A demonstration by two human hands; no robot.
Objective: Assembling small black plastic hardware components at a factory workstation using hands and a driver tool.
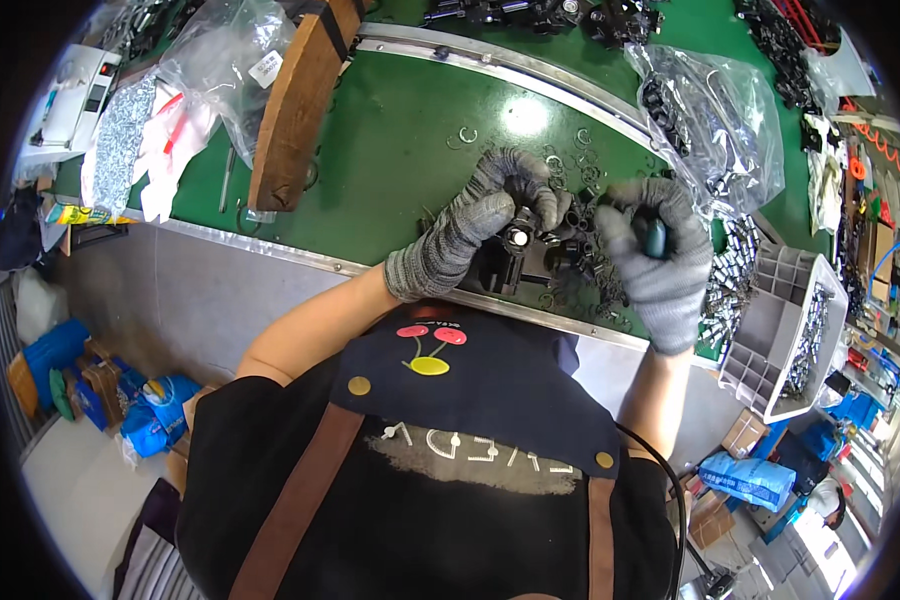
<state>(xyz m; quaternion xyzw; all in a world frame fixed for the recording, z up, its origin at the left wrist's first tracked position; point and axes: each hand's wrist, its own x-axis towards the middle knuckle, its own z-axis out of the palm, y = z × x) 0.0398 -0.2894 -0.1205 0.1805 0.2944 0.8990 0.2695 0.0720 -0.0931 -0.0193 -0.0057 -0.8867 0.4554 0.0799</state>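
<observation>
My left hand (475,222), in a grey knitted glove, curls its fingers around a black metal part (516,222) with a bright round end. Beneath that part, a dark metal fixture (507,272) stands by the bench's near edge. My right hand (662,262), also gloved in grey, is closed around a tool with a dark green handle (656,238); its working end is hidden. Between the hands and around them lie small black parts (573,238) and several thin metal rings (582,160), some heaped together.
A wooden beam (295,110) lies on the green bench (390,130) at left. At right are a clear bag (720,120) of parts, a pile of silvery cylinders (732,265) and a grey divided bin (760,340). A metal rail (500,66) crosses behind.
</observation>
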